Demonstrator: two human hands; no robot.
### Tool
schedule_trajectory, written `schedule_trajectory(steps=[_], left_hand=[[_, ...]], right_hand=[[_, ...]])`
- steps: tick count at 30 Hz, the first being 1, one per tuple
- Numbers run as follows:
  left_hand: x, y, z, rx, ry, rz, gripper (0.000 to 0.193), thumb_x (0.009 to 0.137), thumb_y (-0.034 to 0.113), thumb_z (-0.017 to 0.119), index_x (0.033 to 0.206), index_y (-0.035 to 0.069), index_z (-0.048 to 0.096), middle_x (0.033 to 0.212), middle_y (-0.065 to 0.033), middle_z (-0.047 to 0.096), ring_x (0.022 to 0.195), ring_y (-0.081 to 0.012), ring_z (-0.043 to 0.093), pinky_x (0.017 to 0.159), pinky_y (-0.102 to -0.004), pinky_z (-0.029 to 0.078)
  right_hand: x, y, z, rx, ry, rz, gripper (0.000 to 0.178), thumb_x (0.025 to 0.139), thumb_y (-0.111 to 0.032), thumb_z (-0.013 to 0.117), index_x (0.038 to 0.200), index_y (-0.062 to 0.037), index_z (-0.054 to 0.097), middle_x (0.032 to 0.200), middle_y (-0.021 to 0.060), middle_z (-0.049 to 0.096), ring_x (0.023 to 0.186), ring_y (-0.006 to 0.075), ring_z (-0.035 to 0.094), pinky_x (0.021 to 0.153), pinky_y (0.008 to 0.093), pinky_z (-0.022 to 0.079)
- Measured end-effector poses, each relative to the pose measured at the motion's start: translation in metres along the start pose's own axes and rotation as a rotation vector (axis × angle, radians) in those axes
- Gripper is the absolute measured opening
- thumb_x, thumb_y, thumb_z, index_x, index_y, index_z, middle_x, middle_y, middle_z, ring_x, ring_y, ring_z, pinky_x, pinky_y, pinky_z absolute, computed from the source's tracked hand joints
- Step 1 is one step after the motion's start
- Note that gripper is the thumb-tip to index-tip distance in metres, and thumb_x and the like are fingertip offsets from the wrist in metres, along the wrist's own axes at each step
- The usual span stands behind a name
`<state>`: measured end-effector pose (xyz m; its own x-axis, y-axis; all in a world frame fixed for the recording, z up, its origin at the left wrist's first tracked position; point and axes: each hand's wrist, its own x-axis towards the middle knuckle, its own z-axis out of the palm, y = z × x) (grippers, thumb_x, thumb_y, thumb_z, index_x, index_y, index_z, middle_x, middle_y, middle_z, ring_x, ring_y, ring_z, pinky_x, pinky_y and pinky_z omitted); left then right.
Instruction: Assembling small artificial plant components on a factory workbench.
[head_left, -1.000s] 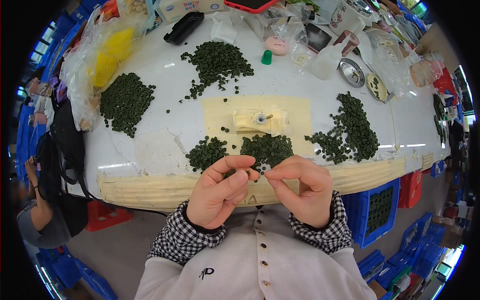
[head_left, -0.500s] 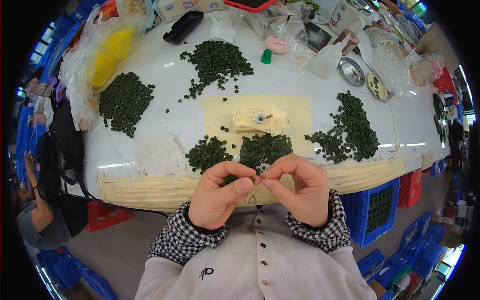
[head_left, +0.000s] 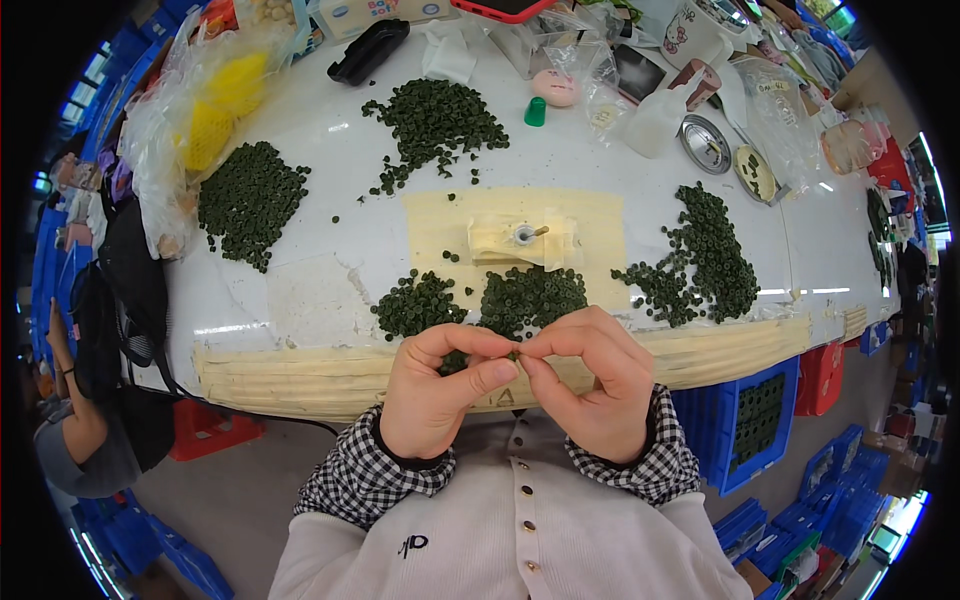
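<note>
My left hand (head_left: 428, 392) pinches a tiny dark green part (head_left: 513, 356) between thumb and forefinger, just over the table's front edge. Against the same spot press the thumb and forefinger of my right hand (head_left: 600, 390); the fingertips hide most of the piece. Right beyond my hands lie two heaps of small dark green parts: a looser pile (head_left: 418, 305) and a pile of little ring-shaped parts (head_left: 530, 298). A thin upright metal pin with a wooden-looking tip (head_left: 524, 235) stands on a taped block behind them.
More green parts lie in a left heap (head_left: 253, 205), a far heap (head_left: 435, 120) and a right heap (head_left: 712, 255). A plastic bag with yellow netting (head_left: 222, 110) sits far left. A green cap (head_left: 535, 112) and a round tin (head_left: 704, 143) stand farther back. A blue crate (head_left: 745, 420) is below right.
My right fingertips have shifted slightly left and closed in on my left fingertips at the small green part. The heaps look unchanged.
</note>
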<state>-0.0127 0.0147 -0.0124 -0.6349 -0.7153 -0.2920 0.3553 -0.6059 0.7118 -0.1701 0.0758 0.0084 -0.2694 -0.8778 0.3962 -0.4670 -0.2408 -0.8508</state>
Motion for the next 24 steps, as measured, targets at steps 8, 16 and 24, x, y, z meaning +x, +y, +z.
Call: schedule_trajectory(steps=[8, 16, 24], left_hand=[[0.000, 0.000, 0.000, -0.036, -0.014, 0.007, 0.017, 0.077, -0.009, 0.065, 0.091, 0.001, 0.065, 0.092, -0.0079, 0.065, 0.083, -0.0109, 0.059, 0.075, -0.0232, 0.048], [0.001, 0.008, -0.005, -0.106, -0.180, -0.121, 0.016, 0.078, -0.009, 0.065, 0.091, 0.000, 0.064, 0.092, -0.0093, 0.065, 0.084, -0.0134, 0.062, 0.075, -0.0247, 0.050], [0.006, 0.013, -0.003, 0.055, -0.163, -0.152, 0.011, 0.081, 0.002, 0.067, 0.092, 0.000, 0.066, 0.085, -0.0046, 0.065, 0.076, -0.0075, 0.057, 0.067, -0.0206, 0.046]], right_hand=[[-0.001, 0.000, 0.002, -0.097, 0.019, -0.139, 0.021, 0.064, 0.005, 0.071, 0.082, -0.0031, 0.065, 0.078, 0.0072, 0.062, 0.068, 0.0210, 0.059, 0.058, 0.0287, 0.047], [0.003, 0.006, -0.013, 0.274, -0.178, 0.011, 0.019, 0.067, 0.005, 0.070, 0.084, -0.0036, 0.066, 0.080, 0.0073, 0.060, 0.070, 0.0182, 0.059, 0.061, 0.0263, 0.047], [0.005, 0.006, -0.012, 0.060, -0.136, -0.160, 0.020, 0.066, 0.003, 0.073, 0.083, -0.0028, 0.065, 0.079, 0.0073, 0.058, 0.070, 0.0190, 0.056, 0.060, 0.0270, 0.045]])
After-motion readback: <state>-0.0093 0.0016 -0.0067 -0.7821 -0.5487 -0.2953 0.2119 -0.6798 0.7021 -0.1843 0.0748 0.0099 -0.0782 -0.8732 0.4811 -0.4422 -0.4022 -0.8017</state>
